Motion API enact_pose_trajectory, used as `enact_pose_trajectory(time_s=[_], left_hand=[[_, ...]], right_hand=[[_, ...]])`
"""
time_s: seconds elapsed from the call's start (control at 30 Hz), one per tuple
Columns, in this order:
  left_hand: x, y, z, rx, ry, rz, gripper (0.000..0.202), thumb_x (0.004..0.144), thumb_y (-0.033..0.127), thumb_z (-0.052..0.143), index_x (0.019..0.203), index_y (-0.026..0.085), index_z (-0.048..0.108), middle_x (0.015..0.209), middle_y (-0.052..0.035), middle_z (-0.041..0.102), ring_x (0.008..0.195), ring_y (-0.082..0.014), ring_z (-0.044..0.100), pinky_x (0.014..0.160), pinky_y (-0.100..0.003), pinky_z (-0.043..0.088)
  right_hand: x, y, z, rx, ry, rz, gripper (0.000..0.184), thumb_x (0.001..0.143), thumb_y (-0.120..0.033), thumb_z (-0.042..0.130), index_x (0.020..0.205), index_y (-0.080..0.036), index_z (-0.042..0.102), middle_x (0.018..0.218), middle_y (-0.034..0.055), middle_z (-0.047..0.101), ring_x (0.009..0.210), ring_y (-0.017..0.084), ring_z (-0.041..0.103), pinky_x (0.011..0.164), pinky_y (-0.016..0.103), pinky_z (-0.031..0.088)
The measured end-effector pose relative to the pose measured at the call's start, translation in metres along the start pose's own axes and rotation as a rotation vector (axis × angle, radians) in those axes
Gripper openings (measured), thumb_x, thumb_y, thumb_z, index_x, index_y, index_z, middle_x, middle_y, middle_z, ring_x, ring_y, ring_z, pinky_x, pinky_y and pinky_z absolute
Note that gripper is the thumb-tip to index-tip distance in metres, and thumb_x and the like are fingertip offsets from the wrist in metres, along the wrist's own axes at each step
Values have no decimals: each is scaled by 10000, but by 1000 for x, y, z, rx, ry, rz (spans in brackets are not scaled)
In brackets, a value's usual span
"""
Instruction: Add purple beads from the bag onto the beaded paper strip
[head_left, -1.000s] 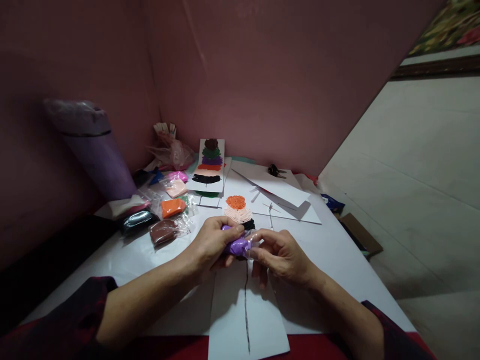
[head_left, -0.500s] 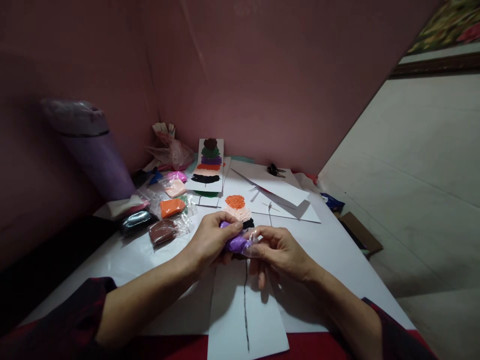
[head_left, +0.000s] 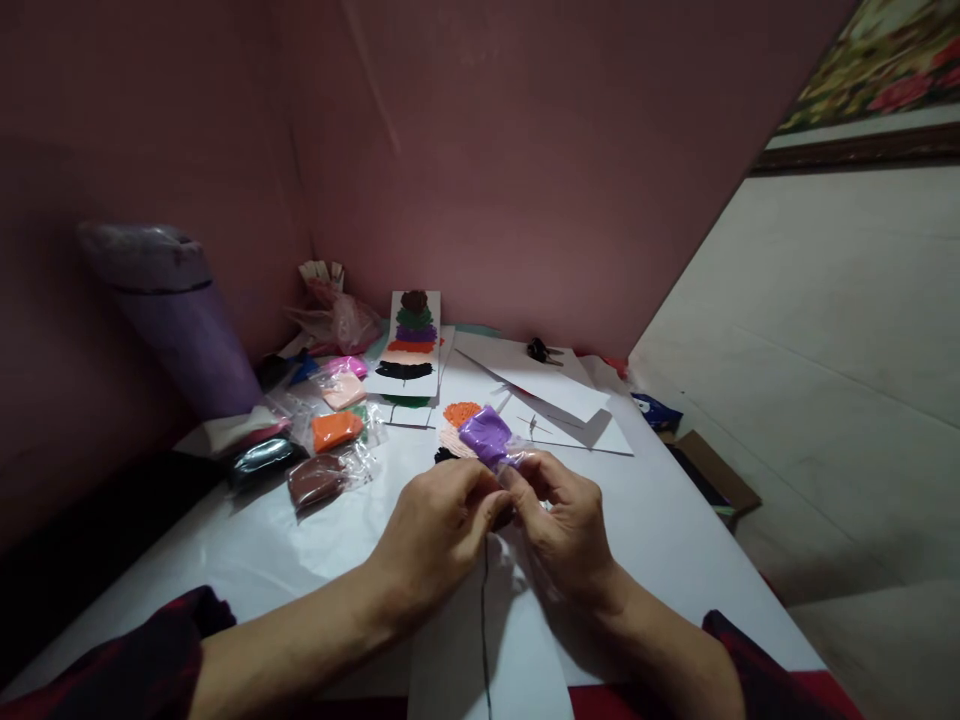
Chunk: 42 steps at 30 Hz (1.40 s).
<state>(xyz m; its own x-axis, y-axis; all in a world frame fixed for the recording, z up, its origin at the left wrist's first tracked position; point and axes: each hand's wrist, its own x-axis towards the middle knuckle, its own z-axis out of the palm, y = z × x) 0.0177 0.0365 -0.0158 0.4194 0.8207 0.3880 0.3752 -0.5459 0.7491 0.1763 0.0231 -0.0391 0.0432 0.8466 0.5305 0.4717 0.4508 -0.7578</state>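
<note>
A clear packet of purple clay (head_left: 486,434) is held above the table, its lump at the far end. My right hand (head_left: 564,520) pinches the near end of the plastic between thumb and fingers. Close beside it, my left hand (head_left: 450,525) is closed with thumb against fingers at the same end of the packet; the exact grip is partly hidden. Beneath both hands lies a white card (head_left: 450,650) with a drawn black line and textured patches of orange (head_left: 460,412), peach and black clay, partly covered by the hands and packet.
Packets of orange clay (head_left: 337,431), brown clay (head_left: 316,482) and black clay (head_left: 264,458) lie at left. A finished-looking layered card (head_left: 409,345) leans at the back. White paper sheets (head_left: 540,370) and keys (head_left: 538,350) lie behind. A purple roll (head_left: 184,320) stands left.
The purple clay packet has turned, its lump now pointing away from me. My left hand has shifted from the lump to the packet's near end, beside my right hand.
</note>
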Motion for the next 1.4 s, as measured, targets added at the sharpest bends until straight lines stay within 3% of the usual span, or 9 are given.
enact_pose_trajectory(time_s=[0.1,0.2,0.33,0.47,0.77,0.93,1.07,1.27,1.4], left_hand=[[-2,0,5,-76,-45,-140,155,897,251,550,779,168,608,745,-53,685,665,-166,601,633,-286,435],[-1,2,5,-84,-58,-201,215,904,315,546,770,167,623,738,-53,689,656,-167,599,621,-283,415],[-1,6,2,64,-62,-208,295,899,341,530,654,180,569,618,-37,630,559,-153,526,560,-276,347],[0,4,4,266,-86,-147,261,886,245,482,630,194,488,579,-29,573,517,-150,468,551,-282,286],[1,-2,6,447,-56,-8,196,766,137,510,597,204,434,526,12,432,491,-127,331,522,-281,166],[5,1,-2,468,-183,113,164,703,86,492,602,201,433,543,11,462,493,-120,302,518,-294,134],[5,3,-5,532,-228,221,141,664,64,480,615,196,464,548,1,497,483,-119,289,509,-296,130],[-1,6,-2,586,-58,489,181,711,40,435,636,186,510,528,-4,523,453,-124,356,478,-290,158],[0,9,-12,532,87,478,211,838,84,459,661,176,528,532,3,539,456,-113,436,472,-268,244]], right_hand=[[-2,1,2,-202,78,-228,128,912,-152,550,995,-167,646,831,75,715,692,195,687,640,314,577],[-4,2,2,-359,72,-429,243,915,-85,485,1108,-128,625,840,103,718,724,217,699,641,331,587],[-6,1,3,-486,24,-553,295,927,-52,446,1182,-77,591,782,115,703,693,213,692,597,311,585],[-8,0,5,-565,1,-613,259,942,-54,454,1154,-31,600,729,121,687,675,219,683,581,309,578],[-7,5,5,-543,-88,-554,315,962,-77,374,1166,-44,612,694,98,685,603,201,658,545,294,555],[1,7,-7,-588,-257,-574,317,955,-73,350,1061,-87,648,592,37,629,462,162,558,430,258,455],[3,3,-14,-625,-269,-656,311,941,-37,359,974,-115,659,521,1,562,401,142,483,384,253,383],[-2,-4,-8,-476,-140,-581,256,920,-62,429,965,-107,678,621,69,676,541,186,653,486,277,503],[2,-8,-10,-291,-104,-412,228,946,-131,473,1029,-132,686,687,74,730,563,188,686,513,277,535]])
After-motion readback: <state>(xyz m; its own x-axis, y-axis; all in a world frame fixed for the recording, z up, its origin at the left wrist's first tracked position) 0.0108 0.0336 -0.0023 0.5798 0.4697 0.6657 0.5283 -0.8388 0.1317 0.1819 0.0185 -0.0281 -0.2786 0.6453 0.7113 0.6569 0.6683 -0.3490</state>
